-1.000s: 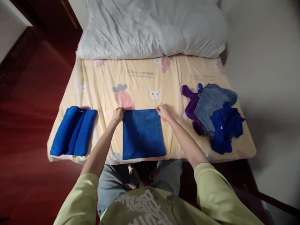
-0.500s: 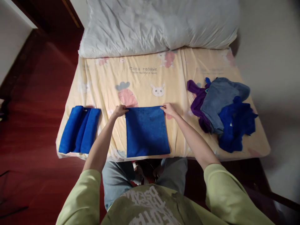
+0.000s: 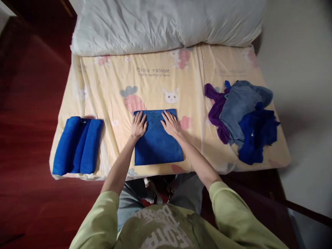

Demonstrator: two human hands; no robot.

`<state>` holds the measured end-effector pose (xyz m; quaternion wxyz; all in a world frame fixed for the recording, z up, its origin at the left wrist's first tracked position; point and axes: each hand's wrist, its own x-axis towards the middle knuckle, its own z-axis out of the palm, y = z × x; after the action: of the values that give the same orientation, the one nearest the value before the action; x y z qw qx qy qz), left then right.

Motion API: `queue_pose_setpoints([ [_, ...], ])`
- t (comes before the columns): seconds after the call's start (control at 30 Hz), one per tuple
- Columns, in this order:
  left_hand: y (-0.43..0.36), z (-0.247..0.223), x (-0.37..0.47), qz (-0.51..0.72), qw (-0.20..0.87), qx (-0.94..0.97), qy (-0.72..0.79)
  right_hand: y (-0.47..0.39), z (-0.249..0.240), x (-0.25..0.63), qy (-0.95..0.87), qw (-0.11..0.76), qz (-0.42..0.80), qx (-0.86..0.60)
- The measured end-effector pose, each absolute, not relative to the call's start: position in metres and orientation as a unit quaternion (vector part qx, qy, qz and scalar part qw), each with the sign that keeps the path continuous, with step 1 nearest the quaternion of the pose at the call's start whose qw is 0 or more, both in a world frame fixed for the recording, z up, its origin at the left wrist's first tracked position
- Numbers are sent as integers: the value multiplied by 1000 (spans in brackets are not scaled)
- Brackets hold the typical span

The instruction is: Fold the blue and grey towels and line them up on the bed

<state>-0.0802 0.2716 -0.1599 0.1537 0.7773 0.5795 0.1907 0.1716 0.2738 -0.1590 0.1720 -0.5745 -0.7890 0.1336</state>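
Note:
A blue towel [image 3: 158,148] lies flat in a near-square at the front middle of the bed. My left hand [image 3: 139,124] rests palm down with fingers spread on its far left corner area. Towards the far right corner my right hand [image 3: 170,123] also lies flat on the cloth, fingers apart. Neither hand grips anything. At the left, rolled blue towels [image 3: 77,145] sit side by side, apart from my hands. To the right is a loose heap with a purple cloth [image 3: 217,110], a grey-blue cloth [image 3: 242,103] and a crumpled blue cloth [image 3: 256,135].
The bed has a yellow rabbit-print sheet [image 3: 103,83]. A large white quilt [image 3: 166,24] is bunched along its far side. A pale wall [image 3: 301,86] stands at the right, and dark red floor [image 3: 28,138] stretches along the left.
My hands have let go of the towel's far corners and now lie flat on it with fingers spread. The view has shifted slightly.

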Motion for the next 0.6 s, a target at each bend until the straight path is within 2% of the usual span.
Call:
queue_pose_setpoints([
  [0.17,272,-157,-78,185,172,746,616,282,-173,175,-747,203,143,-617],
  [0.3,237,-137,-65,161,181,772,588,261,-152,164,-755,206,172,-598],
  [0.43,142,-131,-70,121,213,835,492,164,-129,158,-815,194,211,-503],
  [0.6,27,-151,-121,115,210,828,506,46,-142,201,-826,169,214,-493],
])
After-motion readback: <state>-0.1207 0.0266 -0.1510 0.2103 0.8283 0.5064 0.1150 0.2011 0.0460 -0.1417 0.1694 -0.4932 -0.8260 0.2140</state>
